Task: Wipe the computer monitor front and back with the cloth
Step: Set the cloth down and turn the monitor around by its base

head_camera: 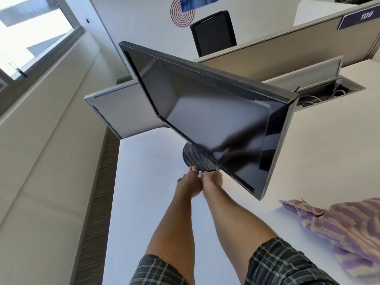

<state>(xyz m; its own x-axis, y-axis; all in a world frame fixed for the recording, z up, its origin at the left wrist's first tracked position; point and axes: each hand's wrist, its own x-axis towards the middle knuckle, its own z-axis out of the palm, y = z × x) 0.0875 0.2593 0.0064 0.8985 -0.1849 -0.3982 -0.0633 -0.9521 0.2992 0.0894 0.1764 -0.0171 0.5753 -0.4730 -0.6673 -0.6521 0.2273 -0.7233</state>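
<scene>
From the head view, we had both hands out in front and pressed side by side at the near rim of the round stand base (pixel 196 159). Our left hand (pixel 188 185) had its fingertips (pixel 193 168) touching that rim, and our right hand (pixel 212 181) sat just beside it, its fingers reaching under the lower edge of the monitor (pixel 207 112). Fingers of both looked curled together against the base, but whether they truly pinched it we could not tell, since the bezel hid the right fingertips. Neither hand held any cloth.

The monitor stood on the desk (pixel 144 202) just beyond our fingers, its dark screen facing us, its long axis running from up and left of the fingers down to the right, so the lower right corner hung nearest our right forearm.

The striped cloth (pixel 345 227) lay crumpled on the desk well to the right of the fingers and back toward our body, apart from both hands. Our right hand was the nearer one, so we judged the pickup would fall to it, a sweep right and back
</scene>
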